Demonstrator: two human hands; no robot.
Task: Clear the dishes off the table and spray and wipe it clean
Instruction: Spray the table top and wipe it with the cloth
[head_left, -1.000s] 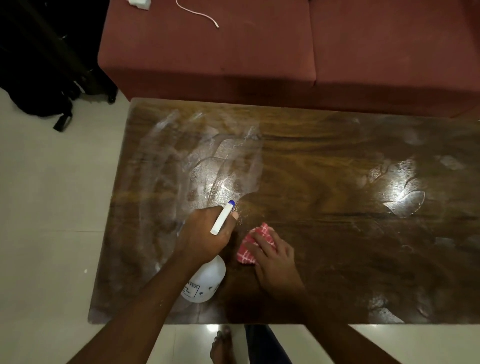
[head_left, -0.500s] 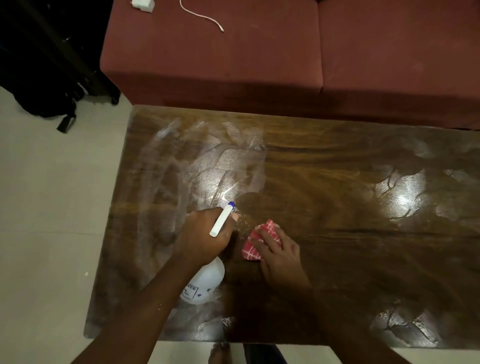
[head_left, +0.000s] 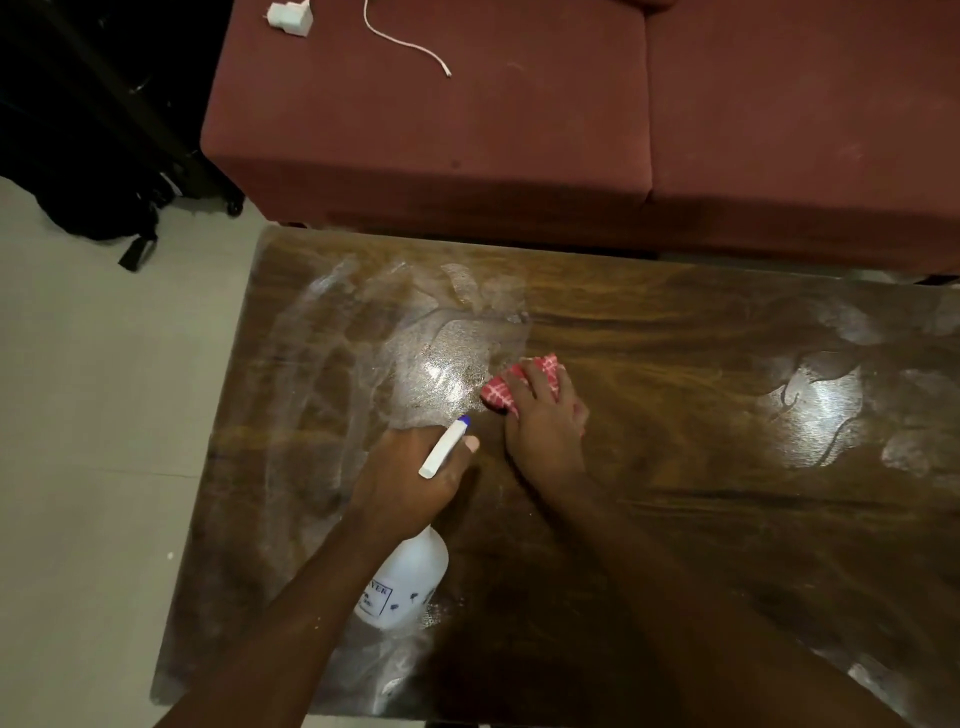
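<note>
Left hand (head_left: 410, 467) grips spray bottle (head_left: 410, 577), nozzle (head_left: 444, 449) aimed far-right, right fingers (head_left: 535, 382) flat on cloth (head_left: 496, 389)

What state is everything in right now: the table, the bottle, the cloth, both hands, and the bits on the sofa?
table: wet, streaked, no dishes on it.
bottle: tilted, gripped by left hand.
cloth: bunched, on the table under right hand.
left hand: grips bottle.
right hand: fingers straight, presses cloth.
charger: lying on sofa.
cable: loose on sofa, end free.
</note>
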